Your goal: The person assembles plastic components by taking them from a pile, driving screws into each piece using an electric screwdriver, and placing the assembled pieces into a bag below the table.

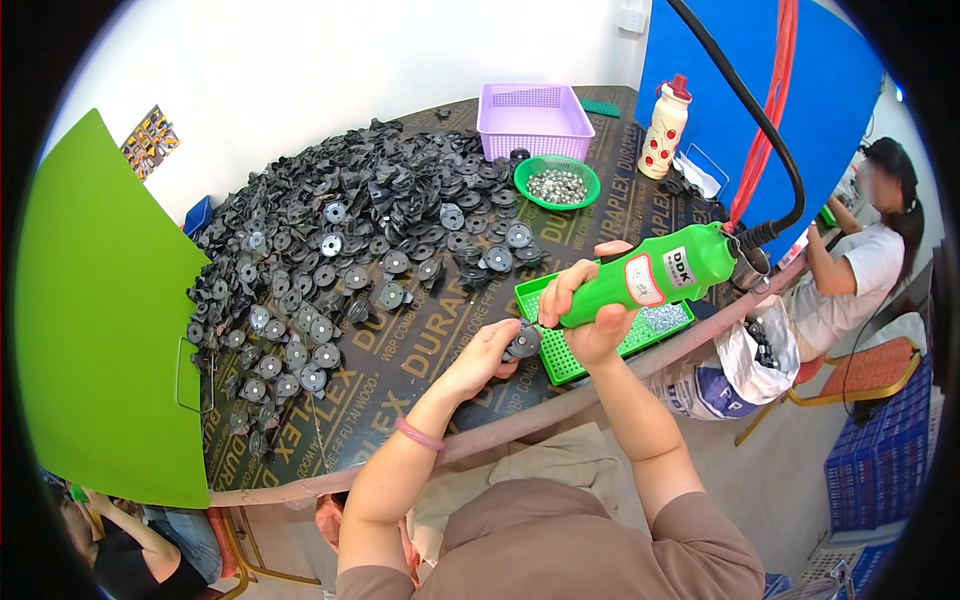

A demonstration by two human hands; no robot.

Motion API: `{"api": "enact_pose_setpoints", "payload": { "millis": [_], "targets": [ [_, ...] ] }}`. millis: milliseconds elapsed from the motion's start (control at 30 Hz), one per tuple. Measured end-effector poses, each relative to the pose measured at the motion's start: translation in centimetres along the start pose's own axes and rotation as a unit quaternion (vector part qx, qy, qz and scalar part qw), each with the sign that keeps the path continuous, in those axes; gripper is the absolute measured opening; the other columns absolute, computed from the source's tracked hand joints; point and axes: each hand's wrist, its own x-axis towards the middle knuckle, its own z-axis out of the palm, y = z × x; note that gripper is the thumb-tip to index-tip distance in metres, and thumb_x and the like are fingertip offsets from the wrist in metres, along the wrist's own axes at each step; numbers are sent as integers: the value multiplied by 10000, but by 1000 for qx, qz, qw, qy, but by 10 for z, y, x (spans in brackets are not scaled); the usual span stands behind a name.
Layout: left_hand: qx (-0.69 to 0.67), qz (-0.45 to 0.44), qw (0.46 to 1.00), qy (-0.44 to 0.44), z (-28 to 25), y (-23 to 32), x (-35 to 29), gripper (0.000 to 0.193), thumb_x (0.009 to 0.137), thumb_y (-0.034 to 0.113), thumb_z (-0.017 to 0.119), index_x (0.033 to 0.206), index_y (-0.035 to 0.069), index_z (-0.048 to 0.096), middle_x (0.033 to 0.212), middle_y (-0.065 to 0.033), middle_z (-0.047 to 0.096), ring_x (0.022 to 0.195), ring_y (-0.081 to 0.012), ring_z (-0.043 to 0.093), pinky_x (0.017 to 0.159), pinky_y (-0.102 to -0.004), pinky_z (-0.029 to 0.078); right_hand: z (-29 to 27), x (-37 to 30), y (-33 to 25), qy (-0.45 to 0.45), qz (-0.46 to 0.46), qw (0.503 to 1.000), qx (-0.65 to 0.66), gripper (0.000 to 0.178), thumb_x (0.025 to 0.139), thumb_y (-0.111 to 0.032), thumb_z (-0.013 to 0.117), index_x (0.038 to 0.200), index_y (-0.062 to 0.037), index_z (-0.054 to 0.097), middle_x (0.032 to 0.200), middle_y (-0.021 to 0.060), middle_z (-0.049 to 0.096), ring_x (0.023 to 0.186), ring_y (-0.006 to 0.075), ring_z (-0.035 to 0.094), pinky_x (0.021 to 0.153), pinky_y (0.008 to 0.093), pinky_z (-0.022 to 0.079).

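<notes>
Pinching a round black part (524,343) between thumb and fingers of the left hand (487,357), over the near end of the dark printed tabletop (420,330) and just left of the green tray (563,368). Slanting up and rightward along the left forearm, with a pink bangle (418,435) at the wrist. Clasping a green electric screwdriver (660,272) in the right hand (598,332) — fingers over the far side, thumb along the near one — narrow end aimed at the part. Too small to tell whether bit and part touch.

Bounded toward the body by a pale padded edge (520,425), crossed by both forearms. Bare for a stretch between left hand and heap of black parts (350,210). Tighter on the right — tray beneath the screwdriver, black cable (782,130) rising from its rear end.
</notes>
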Motion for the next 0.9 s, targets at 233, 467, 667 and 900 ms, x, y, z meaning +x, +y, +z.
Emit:
{"api": "enact_pose_setpoints", "payload": {
  "millis": [233,467,667,900],
  "targets": [
    [-32,-4,999,-3,-2,-1,0,227,944,252,389,917,59,507,596,36,376,437,-43,265,392,-202,183,0,-2,1,8,14,1000,24,667,777,-503,624,1132,-61,272,634,80,493,474,165,502,471,295,444],
    [-12,5,1000,-6,3,3,-2,236,950,252,392,908,54,513,601,39,387,437,-42,265,393,-203,185,0,-1,3,1,-3,1000,0,665,794,-533,576,1151,-66,265,605,83,463,417,181,469,404,300,430],
    [-35,-9,999,-21,-3,-1,2,328,953,333,384,945,43,536,590,23,388,437,-55,259,404,-214,181,1,-1,-2,13,9,999,50,674,782,-513,609,1132,-56,259,618,87,476,452,177,484,451,311,442],
    [-47,-46,997,-39,-1,3,0,445,943,429,364,947,35,572,570,11,381,442,-64,261,412,-214,181,-3,4,-6,-24,7,999,35,656,801,-616,486,1157,-124,241,592,53,431,422,163,462,399,289,429]
  ]
}}
